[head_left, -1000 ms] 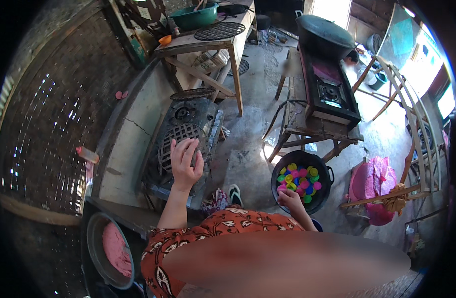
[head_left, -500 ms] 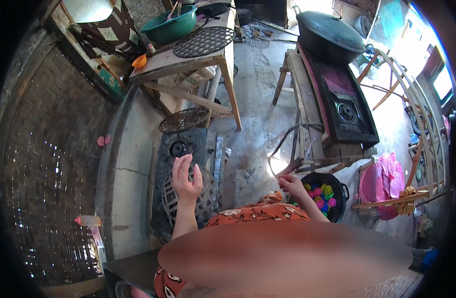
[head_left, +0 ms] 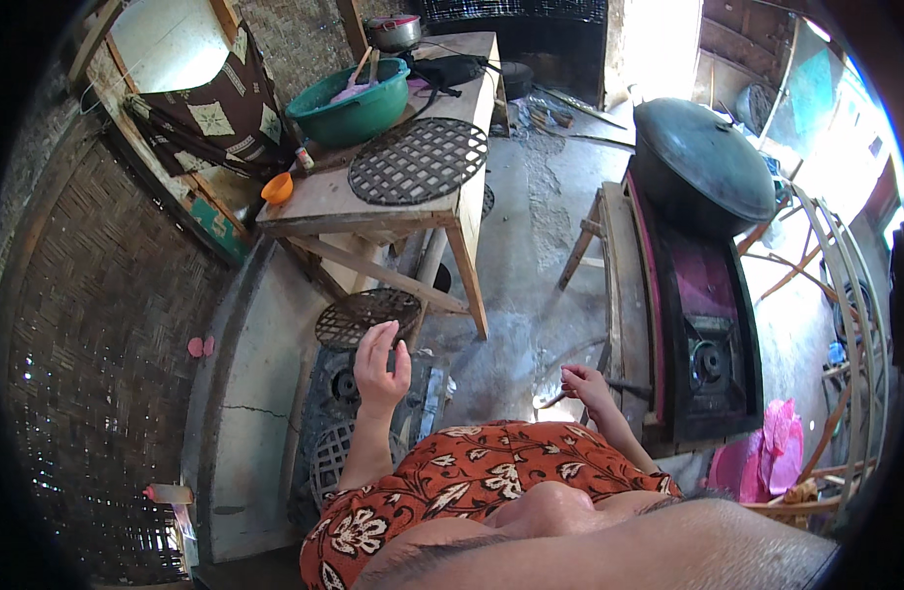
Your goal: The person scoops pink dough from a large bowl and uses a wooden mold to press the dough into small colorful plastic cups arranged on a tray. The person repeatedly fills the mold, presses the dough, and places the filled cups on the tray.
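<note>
Left hand: the left hand (head_left: 381, 362) is raised, fingers loosely spread and slightly curled, palm turned inward; it holds nothing; it hangs above a low stove (head_left: 373, 393) on the floor.
Right hand: the right hand (head_left: 587, 386) is forward and low, fingers drawn narrow as if pinching; whether something small sits between them I cannot tell.
Beneath the left hand: the stove's burner (head_left: 345, 383) shows just left of the wrist; a round wire rack (head_left: 366, 317) leans just beyond the fingertips; another rack (head_left: 332, 457) lies nearer the body.
Beyond both hands: a wooden table (head_left: 314, 202) with a round black grid (head_left: 418, 159) and a green basin (head_left: 352, 103).
Right of the right hand: a long bench (head_left: 619, 256) bearing a second stove (head_left: 708, 324) and a big covered wok (head_left: 703, 162); pink cloth (head_left: 767, 457) lies lower right.
Step in hand: both hands look to be between grips, over the floor stove; judged, not seen.
Next move: any grasp here calls for the left hand to lower and close; the racks lie nearest.
</note>
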A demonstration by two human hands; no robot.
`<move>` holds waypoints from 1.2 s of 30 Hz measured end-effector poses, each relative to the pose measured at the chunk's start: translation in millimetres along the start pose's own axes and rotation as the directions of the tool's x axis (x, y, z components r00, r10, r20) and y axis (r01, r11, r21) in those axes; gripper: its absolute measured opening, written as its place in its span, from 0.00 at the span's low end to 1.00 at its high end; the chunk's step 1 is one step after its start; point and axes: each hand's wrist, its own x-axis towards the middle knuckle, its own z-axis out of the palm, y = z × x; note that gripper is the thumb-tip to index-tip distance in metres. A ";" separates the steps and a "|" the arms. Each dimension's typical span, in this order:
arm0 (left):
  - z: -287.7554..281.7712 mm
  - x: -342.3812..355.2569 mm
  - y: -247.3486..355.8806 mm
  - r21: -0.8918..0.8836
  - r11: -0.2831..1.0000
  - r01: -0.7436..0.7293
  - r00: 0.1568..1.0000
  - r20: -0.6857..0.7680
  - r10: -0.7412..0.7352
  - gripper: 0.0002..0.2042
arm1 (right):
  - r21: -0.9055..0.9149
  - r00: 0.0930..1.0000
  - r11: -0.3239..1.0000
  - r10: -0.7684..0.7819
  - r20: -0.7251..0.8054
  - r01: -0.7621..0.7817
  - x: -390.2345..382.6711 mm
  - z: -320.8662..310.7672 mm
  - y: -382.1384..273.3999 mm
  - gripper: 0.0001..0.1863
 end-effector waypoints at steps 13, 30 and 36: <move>168.2 154.9 -80.5 -0.022 0.998 -0.065 0.979 0.191 0.068 0.20 | 0.071 0.998 0.996 0.051 -0.026 -0.049 108.4 -14.3 -50.6 0.14; 336.0 285.5 -251.7 0.459 0.867 0.193 0.472 0.732 -0.492 0.27 | 0.131 0.934 0.991 0.070 -0.350 -0.025 240.6 -50.1 -132.4 0.09; 346.6 318.0 -264.3 0.600 0.758 0.255 0.432 0.631 -0.645 0.27 | 0.120 0.913 0.992 0.083 -0.399 -0.038 272.3 -97.3 -140.5 0.11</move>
